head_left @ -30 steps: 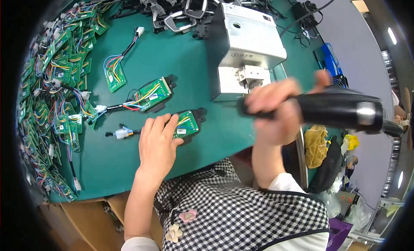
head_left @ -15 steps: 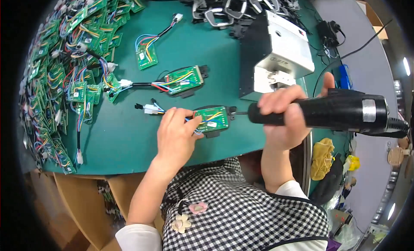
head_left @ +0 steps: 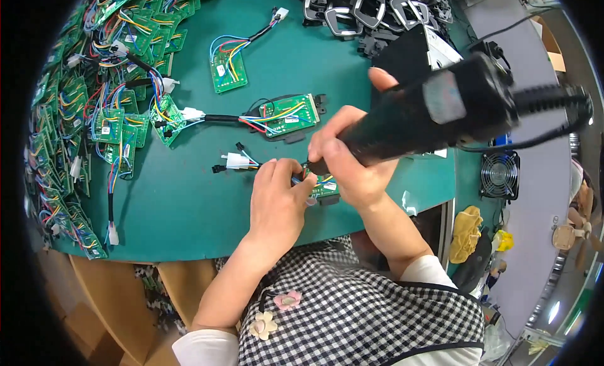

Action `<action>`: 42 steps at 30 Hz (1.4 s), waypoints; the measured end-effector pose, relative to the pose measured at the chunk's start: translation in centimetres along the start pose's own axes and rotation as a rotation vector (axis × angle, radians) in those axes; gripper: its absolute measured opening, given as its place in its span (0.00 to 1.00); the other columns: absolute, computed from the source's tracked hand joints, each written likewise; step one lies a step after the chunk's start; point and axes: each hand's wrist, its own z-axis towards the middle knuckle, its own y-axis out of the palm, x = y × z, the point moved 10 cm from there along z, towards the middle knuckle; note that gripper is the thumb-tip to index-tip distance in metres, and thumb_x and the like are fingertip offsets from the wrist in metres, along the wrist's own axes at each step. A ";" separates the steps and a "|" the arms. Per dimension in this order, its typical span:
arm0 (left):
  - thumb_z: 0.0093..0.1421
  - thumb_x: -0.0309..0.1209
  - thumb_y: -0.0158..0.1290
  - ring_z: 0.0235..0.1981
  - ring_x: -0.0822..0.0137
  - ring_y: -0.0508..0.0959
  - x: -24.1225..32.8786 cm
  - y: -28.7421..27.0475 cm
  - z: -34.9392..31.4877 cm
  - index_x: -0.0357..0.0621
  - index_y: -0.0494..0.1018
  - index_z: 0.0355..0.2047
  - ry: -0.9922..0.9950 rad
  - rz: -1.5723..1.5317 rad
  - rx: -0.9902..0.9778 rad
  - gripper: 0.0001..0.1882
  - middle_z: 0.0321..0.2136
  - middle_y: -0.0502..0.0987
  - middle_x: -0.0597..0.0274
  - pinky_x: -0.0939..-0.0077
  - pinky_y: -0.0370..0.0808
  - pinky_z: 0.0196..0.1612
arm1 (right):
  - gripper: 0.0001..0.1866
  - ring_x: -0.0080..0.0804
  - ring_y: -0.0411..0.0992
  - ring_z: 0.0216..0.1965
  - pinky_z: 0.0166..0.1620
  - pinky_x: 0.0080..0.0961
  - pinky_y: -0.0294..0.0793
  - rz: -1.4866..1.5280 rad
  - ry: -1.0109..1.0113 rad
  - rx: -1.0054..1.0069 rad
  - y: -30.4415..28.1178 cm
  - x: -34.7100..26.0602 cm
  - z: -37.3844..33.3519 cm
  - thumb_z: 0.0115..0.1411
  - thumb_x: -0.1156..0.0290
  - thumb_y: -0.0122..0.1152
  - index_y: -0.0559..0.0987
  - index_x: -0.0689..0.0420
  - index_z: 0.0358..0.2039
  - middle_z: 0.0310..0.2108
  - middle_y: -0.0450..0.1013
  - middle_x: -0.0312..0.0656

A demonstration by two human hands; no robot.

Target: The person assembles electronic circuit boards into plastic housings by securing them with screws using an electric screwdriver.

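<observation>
My right hand grips a black electric screwdriver, tilted with its front end down over a green circuit board. The hand and tool cover part of this board, and the driver's tip is hard to make out. At the board's left end, my left hand presses thumb and fingers together on the board and its wires. A white plug on those wires lies left of my fingertips. Just beyond sits a second wired board in a black plastic housing.
Wired green boards are heaped along the left. A single board lies farther back on the green table. Black-and-grey frames pile up at the far edge. A box-shaped machine stands behind the screwdriver, whose cord runs right.
The screwdriver has swung from the board's right end to its left end and now tilts more steeply. My left hand stays on the board, and the whole view has shifted slightly.
</observation>
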 end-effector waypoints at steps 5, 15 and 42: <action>0.37 0.22 0.57 0.36 0.56 0.68 0.2 -0.1 0.0 0.41 0.76 0.31 0.021 -0.009 0.014 0.16 0.31 0.67 0.58 0.63 0.65 0.43 | 0.26 0.21 0.66 0.26 0.33 0.18 0.67 -0.080 0.176 -0.001 1.4 1.8 1.1 0.41 0.81 0.59 0.66 0.66 0.43 0.25 0.69 0.36; 0.33 0.23 0.61 0.36 0.57 0.68 0.9 0.2 0.4 0.43 0.76 0.31 0.034 -0.020 -0.005 0.19 0.31 0.68 0.59 0.65 0.65 0.39 | 0.28 0.17 0.65 0.20 0.31 0.14 0.65 -0.435 -0.288 -0.262 1.7 -2.4 0.0 0.41 0.80 0.59 0.65 0.67 0.46 0.19 0.67 0.33; 0.37 0.19 0.60 0.26 0.63 0.67 -0.9 0.6 1.6 0.45 0.78 0.25 0.065 -0.096 0.044 0.12 0.20 0.68 0.64 0.71 0.66 0.29 | 0.44 0.29 0.68 0.20 0.29 0.31 0.72 -0.009 -0.138 0.047 -2.5 -4.3 -4.5 0.55 0.72 0.54 0.35 0.47 0.62 0.21 0.66 0.41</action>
